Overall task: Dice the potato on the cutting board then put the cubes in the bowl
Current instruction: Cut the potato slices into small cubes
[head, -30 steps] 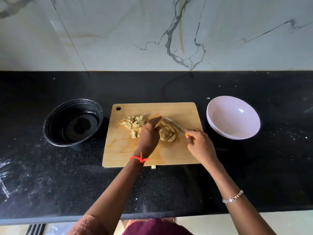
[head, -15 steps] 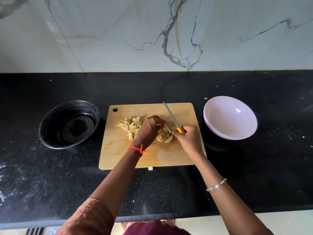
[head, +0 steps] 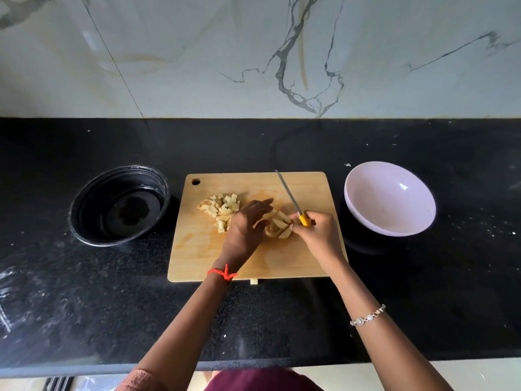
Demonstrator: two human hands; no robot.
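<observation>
Looking down at a rectangular wooden cutting board [head: 197, 249] with rounded corners and a hang hole in its upper-left corner, lying flat mid-frame on a speckled black counter [head: 423, 292]. Got the potato in two lots on it: a heap of small pale cubes [head: 222, 207] left of centre, plus a loose jumble of chunkier potato strips [head: 280, 225] dead centre, some with brownish skin on them, pointing every which way, so no single long axis to call. Right hand [head: 318, 235] just right of those strips, grip wrapped tight round the yellow handle of a knife [head: 287, 193]. Slim metal blade running from lower right to upper left, tip aimed at the board's top edge. Can't tell whether the blade edge touches the wood. Left hand [head: 245, 230] over the left side of the strips, grip loose and wide, holding nothing, fingers stretched toward the upper right. Can't say for sure if it's touching the pieces. Smooth round pale bowl [head: 389, 198] just right of the board, glossy round black bowl [head: 118, 206] just left of it. One stray cube [head: 254, 281] on the counter right at the board's bottom edge. Red thread [head: 222, 273] tied on the left wrist, beaded bracelet [head: 368, 316] on the right. Grey-veined marble wall [head: 253, 52] across the top of the frame.
</observation>
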